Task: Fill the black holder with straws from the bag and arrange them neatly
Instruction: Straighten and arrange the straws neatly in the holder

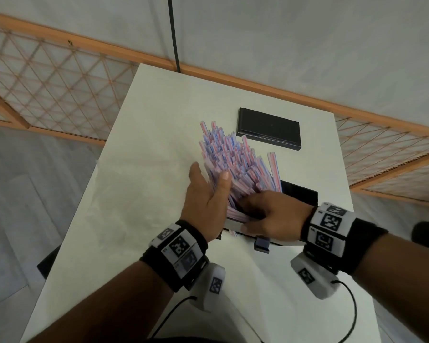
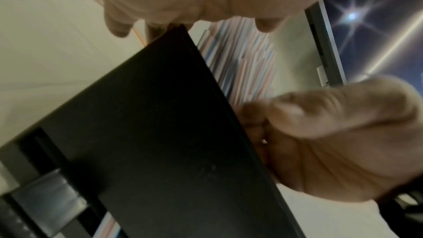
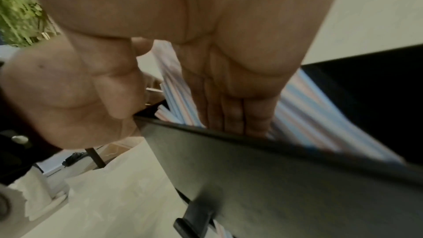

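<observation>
A black holder (image 1: 301, 193) stands near the table's front edge, and a big bundle of red-and-blue striped straws (image 1: 233, 157) leans out of it, fanned up and to the left. My left hand (image 1: 208, 191) lies flat, palm against the left side of the bundle. My right hand (image 1: 265, 211) reaches into the holder from the right. In the right wrist view its straight fingers (image 3: 240, 115) press on the straws (image 3: 309, 106) behind the holder's front wall (image 3: 274, 178). The left wrist view shows the holder's side (image 2: 160, 133) and the straws (image 2: 240, 61) above it.
The holder's flat black lid (image 1: 269, 128) lies on the white table (image 1: 146, 120) behind the straws. A small dark knob (image 1: 261, 245) sticks out of the holder's front. A black cable (image 1: 174, 33) hangs at the back. The table drops off at left and right.
</observation>
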`<state>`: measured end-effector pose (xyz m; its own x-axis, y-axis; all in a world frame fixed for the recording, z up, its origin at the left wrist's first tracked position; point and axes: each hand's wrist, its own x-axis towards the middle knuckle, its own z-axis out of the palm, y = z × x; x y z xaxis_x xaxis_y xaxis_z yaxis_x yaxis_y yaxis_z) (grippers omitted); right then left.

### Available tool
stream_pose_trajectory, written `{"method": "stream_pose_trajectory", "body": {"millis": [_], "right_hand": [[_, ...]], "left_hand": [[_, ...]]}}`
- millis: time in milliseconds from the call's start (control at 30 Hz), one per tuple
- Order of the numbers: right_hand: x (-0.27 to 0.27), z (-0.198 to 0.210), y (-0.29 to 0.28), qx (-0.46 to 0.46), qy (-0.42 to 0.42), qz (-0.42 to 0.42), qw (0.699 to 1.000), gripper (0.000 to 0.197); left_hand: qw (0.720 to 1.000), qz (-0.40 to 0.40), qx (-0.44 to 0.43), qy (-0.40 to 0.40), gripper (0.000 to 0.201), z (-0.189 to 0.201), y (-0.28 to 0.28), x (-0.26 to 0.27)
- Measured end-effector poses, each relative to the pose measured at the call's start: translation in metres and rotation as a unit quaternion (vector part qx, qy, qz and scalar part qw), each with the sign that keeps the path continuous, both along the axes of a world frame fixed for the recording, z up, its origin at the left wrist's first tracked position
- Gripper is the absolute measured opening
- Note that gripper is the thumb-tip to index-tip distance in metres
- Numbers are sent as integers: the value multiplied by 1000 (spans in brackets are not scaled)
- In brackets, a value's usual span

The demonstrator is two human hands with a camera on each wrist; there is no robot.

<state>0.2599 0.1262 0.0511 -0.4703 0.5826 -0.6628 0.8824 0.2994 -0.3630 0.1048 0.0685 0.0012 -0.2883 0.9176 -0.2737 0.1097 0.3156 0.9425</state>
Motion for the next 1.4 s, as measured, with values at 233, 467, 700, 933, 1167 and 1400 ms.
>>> {"method": "stream_pose_trajectory", "body": {"millis": [233,467,700,933,1167,1400], "right_hand": [[28,-4,-18,5,-47,69,996,56],[20,-22,-20,40,-35,15,998,40],[19,-22,-18,39,14,-10,999,51],[6,-20,-18,61,28,46,997,48],[-5,-24,-10,-8,1,21,1000,61],[-10,-27,-5,-9,-9,42,999,59]], "left_hand": [[999,-10,-29,-24,83,0,-7,1],[998,55,-25,-17,75,2,-10,-2],[999,16,-41,-27,92,10,-1,-1],[999,4,-31,-45,63,14,10,-3],[999,-16,-24,-39,55,19,12,3],[999,-18,3,32,94,-3,9,5]]}}
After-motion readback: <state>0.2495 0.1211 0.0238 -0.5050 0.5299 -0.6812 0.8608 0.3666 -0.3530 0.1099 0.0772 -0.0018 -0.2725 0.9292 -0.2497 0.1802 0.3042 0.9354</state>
